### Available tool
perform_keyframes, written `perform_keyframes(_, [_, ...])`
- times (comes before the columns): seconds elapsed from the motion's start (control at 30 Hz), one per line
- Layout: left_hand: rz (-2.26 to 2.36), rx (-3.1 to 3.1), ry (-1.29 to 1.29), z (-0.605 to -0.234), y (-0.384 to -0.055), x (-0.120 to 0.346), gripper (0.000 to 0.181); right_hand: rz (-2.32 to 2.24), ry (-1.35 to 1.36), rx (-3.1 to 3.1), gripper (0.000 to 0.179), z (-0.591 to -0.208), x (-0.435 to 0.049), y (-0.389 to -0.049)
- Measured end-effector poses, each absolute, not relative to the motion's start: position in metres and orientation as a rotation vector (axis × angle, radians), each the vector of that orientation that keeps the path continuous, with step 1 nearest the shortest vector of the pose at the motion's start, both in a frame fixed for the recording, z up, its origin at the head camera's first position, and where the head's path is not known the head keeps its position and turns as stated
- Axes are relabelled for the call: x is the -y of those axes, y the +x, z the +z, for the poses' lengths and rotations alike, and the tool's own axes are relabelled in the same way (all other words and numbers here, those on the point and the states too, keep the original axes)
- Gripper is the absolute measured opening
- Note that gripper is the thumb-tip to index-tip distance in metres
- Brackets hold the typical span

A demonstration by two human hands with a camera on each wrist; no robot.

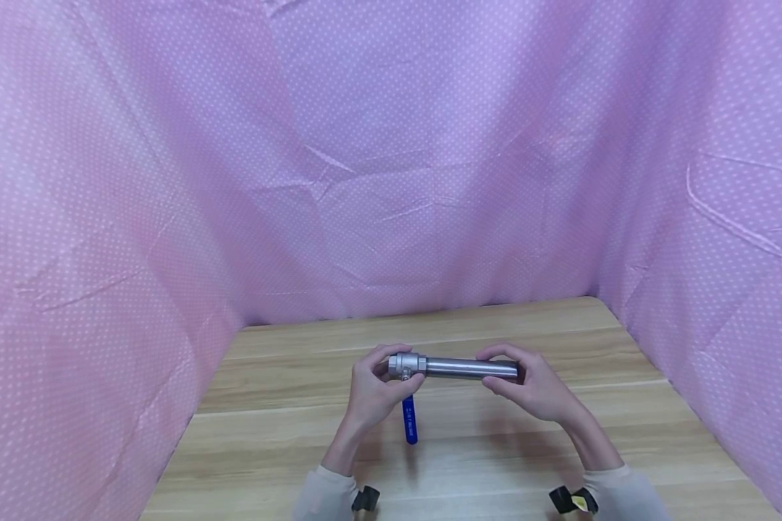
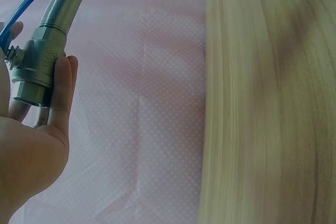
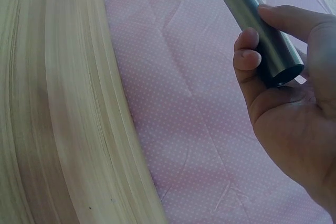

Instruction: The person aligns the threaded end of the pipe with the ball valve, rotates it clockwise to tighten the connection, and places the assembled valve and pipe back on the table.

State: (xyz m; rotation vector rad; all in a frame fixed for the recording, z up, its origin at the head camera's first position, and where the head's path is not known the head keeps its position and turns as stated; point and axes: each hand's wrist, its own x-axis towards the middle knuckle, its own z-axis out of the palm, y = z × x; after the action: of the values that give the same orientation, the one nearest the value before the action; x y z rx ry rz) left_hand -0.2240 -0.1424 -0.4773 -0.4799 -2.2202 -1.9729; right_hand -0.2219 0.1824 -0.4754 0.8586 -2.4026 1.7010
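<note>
A metal ball valve (image 1: 405,364) with a blue lever handle (image 1: 410,423) is joined end to end with a steel pipe (image 1: 459,367). Both are held up over the table, lying roughly level from left to right. My left hand (image 1: 376,391) grips the valve body, thumb in front and fingers behind. Around the pipe's far right end curl the fingers and thumb of my right hand (image 1: 537,387). In the right wrist view the hollow open end of the pipe (image 3: 262,40) faces the palm. The lever points toward me, down from the valve.
The wooden table (image 1: 287,434) has a light grain and runs back to a pink dotted curtain (image 1: 391,217). That cloth also hangs along the left and right sides. Black straps (image 1: 366,499) sit at both wrists.
</note>
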Motion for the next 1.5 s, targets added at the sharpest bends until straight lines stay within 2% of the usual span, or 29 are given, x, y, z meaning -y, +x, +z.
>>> perform_keyframes(1.3, [-1.987,2.234,-0.439,-0.4795,-0.2237,0.1409,0.048,1.743,0.917,2.388,0.024,-0.4762,-0.1837,-0.2232])
perform_keyframes(1.5, [-1.997,2.232,-0.441,-0.4806,-0.2252,0.1417,0.047,1.754,0.917,2.389,0.031,-0.4749,-0.1838,-0.2229])
